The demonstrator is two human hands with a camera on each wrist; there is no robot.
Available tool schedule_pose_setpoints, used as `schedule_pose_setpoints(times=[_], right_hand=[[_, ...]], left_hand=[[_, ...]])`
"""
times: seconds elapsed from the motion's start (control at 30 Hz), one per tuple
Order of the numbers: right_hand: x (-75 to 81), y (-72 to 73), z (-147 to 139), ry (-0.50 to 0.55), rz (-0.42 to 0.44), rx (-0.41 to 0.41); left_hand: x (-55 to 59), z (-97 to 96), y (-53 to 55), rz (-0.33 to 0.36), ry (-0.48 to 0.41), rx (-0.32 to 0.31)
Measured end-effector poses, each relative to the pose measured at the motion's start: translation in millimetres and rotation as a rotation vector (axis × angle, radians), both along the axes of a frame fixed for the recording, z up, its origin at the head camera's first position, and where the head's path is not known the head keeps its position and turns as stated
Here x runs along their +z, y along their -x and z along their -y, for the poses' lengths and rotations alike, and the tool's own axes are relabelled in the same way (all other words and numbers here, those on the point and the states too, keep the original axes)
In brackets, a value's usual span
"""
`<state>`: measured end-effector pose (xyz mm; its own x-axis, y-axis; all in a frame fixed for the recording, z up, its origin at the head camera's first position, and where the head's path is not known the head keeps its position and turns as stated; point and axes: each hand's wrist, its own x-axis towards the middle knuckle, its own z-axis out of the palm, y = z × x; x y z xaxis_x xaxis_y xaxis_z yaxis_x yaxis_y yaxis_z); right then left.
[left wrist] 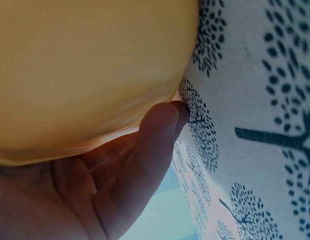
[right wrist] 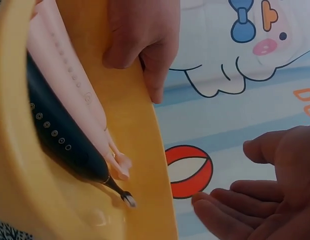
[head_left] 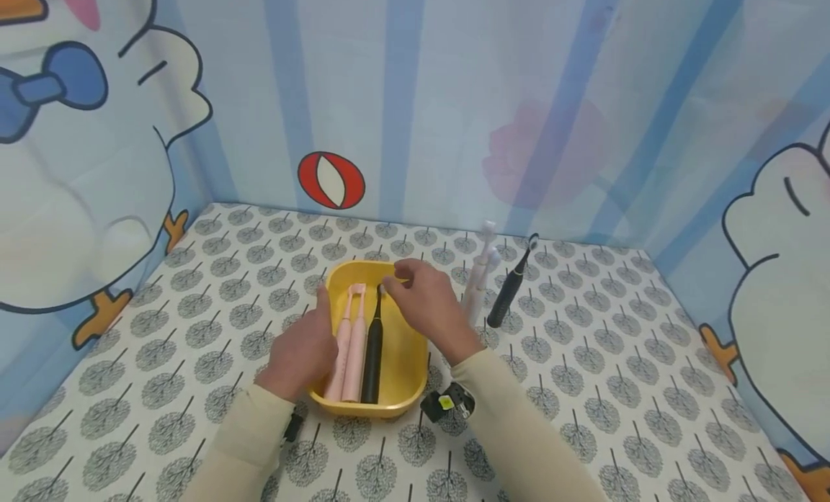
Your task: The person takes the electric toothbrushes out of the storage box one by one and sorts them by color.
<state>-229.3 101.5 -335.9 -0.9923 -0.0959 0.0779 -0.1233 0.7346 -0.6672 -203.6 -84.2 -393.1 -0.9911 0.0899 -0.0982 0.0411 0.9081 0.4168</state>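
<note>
A yellow plastic bin (head_left: 407,343) stands on the table, holding two pink electric toothbrushes (head_left: 356,351) and one black electric toothbrush (head_left: 373,358) side by side, heads toward the far end. My left hand (head_left: 305,347) grips the bin's left wall; in the right wrist view its digits straddle the rim, and the left wrist view shows fingers (left wrist: 157,130) against the outer side. Over the far right part of the bin is my right hand (head_left: 428,300), holding nothing. Its fingers (right wrist: 240,210) are spread and slightly bent in the right wrist view, apart from the rim.
To the right of the bin, another black electric toothbrush (head_left: 507,297) lies on the tree-patterned tablecloth (head_left: 583,408). White electric toothbrushes (head_left: 476,282) lie beside it, partly behind my right wrist. A cartoon-printed curtain (head_left: 441,127) rises behind the table.
</note>
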Motion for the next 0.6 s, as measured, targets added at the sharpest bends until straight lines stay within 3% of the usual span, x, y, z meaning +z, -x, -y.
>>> schedule_pose_setpoints(times=[0.3,0.6], right_hand=[[-8.8,10.5,10.9,-0.104,0.096,0.077],[-11.9,19.7,22.0,-0.210,0.174,0.082]], left_hand=[[1.3,0.0,-0.6,0.008,-0.003,-0.006],[0.5,1.3,-1.0,-0.010,-0.008,-0.016]])
